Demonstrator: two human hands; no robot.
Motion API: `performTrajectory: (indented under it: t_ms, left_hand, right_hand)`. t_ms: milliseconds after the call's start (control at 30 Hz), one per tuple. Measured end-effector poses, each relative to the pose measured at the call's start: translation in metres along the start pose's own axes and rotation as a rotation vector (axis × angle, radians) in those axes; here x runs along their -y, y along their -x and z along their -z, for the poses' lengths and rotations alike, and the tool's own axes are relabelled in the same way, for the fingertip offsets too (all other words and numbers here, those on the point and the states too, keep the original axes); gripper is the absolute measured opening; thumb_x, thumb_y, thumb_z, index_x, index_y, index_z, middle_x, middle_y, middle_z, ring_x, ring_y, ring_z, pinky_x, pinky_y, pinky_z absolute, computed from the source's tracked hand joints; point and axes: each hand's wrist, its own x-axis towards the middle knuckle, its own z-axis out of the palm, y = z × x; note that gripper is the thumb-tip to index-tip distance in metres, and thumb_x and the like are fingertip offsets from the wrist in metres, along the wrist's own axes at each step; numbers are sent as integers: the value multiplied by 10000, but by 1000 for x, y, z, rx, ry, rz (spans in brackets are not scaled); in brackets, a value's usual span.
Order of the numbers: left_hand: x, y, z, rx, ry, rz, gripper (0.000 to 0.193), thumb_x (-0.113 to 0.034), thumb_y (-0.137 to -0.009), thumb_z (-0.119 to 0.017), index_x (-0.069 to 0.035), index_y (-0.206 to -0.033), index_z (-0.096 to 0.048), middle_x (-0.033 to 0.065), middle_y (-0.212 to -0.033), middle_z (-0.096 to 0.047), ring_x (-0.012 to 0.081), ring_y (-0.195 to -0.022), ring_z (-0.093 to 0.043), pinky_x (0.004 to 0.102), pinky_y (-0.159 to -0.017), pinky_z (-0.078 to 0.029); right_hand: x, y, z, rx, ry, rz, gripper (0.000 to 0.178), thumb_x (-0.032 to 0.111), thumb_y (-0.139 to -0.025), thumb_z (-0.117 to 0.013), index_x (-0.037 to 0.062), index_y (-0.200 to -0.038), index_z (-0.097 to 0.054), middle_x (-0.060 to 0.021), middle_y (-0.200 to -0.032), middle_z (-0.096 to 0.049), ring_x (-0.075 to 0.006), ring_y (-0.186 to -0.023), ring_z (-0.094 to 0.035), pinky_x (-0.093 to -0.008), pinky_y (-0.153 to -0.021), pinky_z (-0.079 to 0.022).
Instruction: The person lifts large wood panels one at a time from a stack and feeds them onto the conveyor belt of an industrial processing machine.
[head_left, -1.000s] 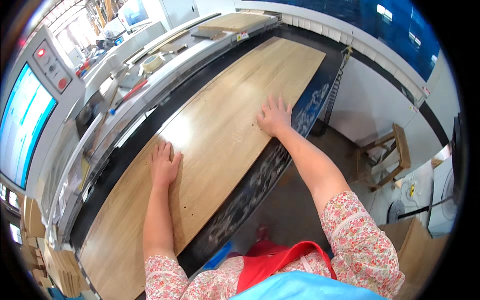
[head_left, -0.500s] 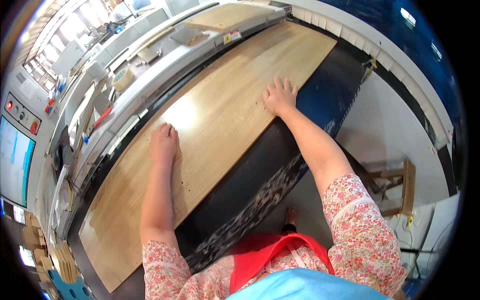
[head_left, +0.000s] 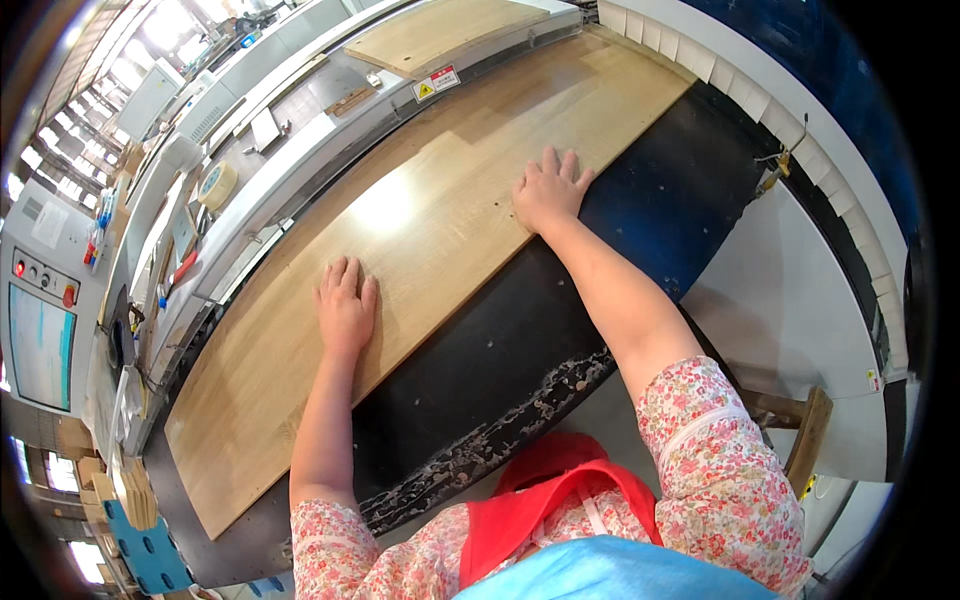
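A long, light-brown wooden board lies flat on a black machine bed, slanting from the lower left to the upper right. My left hand rests on the board left of its middle, fingers stretched out and pointing away. Farther right, my right hand lies on the board close to its near edge, with fingers spread. Neither hand grips anything. A small dark hole shows in the wood just left of the right hand.
Along the board's far side runs a white machine beam bearing a tape roll and a smaller wooden panel. A control screen stands at the left. A wooden stool is at the lower right, and a blue crate at the lower left.
My left hand has straightened its fingers and shifted slightly right along the board. The right hand stays near the near edge. The view has turned a little, and the board's surface has shifted with it.
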Motion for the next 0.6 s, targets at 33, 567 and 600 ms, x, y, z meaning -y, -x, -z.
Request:
performTrajectory:
  t_ms: [33, 567, 600]
  left_hand:
    - [4, -4, 0, 6, 3, -4, 448, -338, -890, -523, -91, -1263, -535, 134, -1369, -441, 318, -1306, -353, 527, -1060, -246]
    - [31, -23, -2, -152, 292, -106, 238, -222, -805, -644, -31, -945, -666, 163, -1119, -609, 347, -1027, -563, 408, -908, -435]
    - [16, -9, -3, -117, 302, -142, 259, -239, -797, -657, -42, -965, -664, 154, -1141, -600, 345, -1052, -551, 416, -926, -423]
  right_hand:
    - [4, -1, -7, -13, -16, 5, 438, 328, -903, -367, 141, -1260, -540, -96, -1487, -261, -363, -1373, -183, -587, -1074, -112]
    - [42, -21, -25, -115, -41, 22, 432, 328, -883, -372, 137, -1186, -614, -122, -1438, -326, -349, -1329, -212, -589, -1046, -109]
    - [41, -21, -22, -102, -45, 13, 431, 330, -884, -371, 142, -1186, -614, -120, -1440, -325, -348, -1330, -212, -589, -1047, -108]
